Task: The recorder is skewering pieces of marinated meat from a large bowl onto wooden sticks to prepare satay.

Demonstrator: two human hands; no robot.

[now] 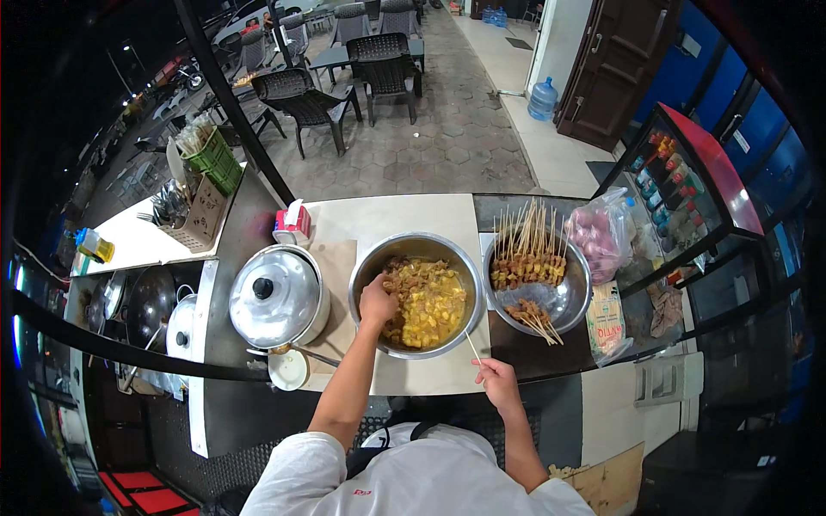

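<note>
A metal bowl [479,284] holds chunks of marinated meat [432,309] in yellow sauce. My left hand [378,300] reaches over its left side, fingertips down among darker pieces; whether they pinch one is hidden. Just outside the bowl's lower right rim, my right hand [501,384] grips a thin bamboo skewer [473,345] pointing up and left, with no meat visible on it. To the right, a second metal bowl [576,308] contains a row of loaded meat skewers [529,267], sticks upward. A smaller bunch of loaded skewers [530,316] lies at its near side.
A lidded aluminium pot [277,297] stands left, near a tissue pack [292,224] and a small white dish [288,370]. Right are a plastic bag of shallots or onions [597,235], a skewer packet [605,319] and a glass display case [684,187]. A dark post [235,103] rises at left.
</note>
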